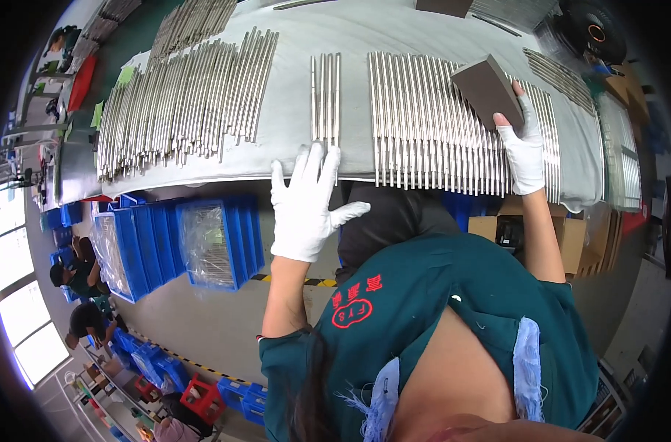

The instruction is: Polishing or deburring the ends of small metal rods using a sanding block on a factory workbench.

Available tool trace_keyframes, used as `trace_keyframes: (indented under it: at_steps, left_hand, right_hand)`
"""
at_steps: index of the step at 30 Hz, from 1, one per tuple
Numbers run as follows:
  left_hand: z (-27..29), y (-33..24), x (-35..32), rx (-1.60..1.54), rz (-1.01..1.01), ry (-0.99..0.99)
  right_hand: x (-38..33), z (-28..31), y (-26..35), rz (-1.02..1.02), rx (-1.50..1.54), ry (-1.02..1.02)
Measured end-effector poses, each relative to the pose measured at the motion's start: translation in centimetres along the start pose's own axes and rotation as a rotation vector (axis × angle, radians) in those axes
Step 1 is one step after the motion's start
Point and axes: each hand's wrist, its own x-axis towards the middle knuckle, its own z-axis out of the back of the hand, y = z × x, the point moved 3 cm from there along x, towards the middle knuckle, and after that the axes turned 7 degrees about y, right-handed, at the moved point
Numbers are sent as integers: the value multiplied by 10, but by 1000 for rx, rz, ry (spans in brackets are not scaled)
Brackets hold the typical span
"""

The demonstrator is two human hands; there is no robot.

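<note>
My left hand, in a white glove, lies flat with its fingers stretched out and its thumb apart. Its fingertips reach the near ends of a small group of slim metal rods at the middle of the table; whether they press on them I cannot tell. My right hand wears a white glove that leaves the thumb and a fingertip bare. It grips a dark brown rectangular block between thumb and fingers. The block is over a neat row of metal rods lying side by side, and covers part of them.
A broad, uneven bundle of rods spreads over the left of the pale-covered table. More rods and a black fan are at the far right. Blue crates stand below left, cardboard boxes below right. Other people are far left.
</note>
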Motion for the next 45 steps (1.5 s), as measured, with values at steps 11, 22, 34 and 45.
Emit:
trace_keyframes:
  at_steps: [11, 22, 34, 45]
  left_hand:
    - [-15, -72, 41, -109, -267, 64]
    - [6, 4, 58, -18, 216, -117]
    - [-16, -23, 102, 86, 190, -279]
    - [-34, -92, 134, -130, -6, -205]
  right_hand:
    - [-8, -1, 25, 25, 54, 11]
    - [-4, 35, 27, 12, 265, -290]
    - [-4, 125, -29, 7, 164, -611]
    - [7, 146, -88, 23, 413, -632]
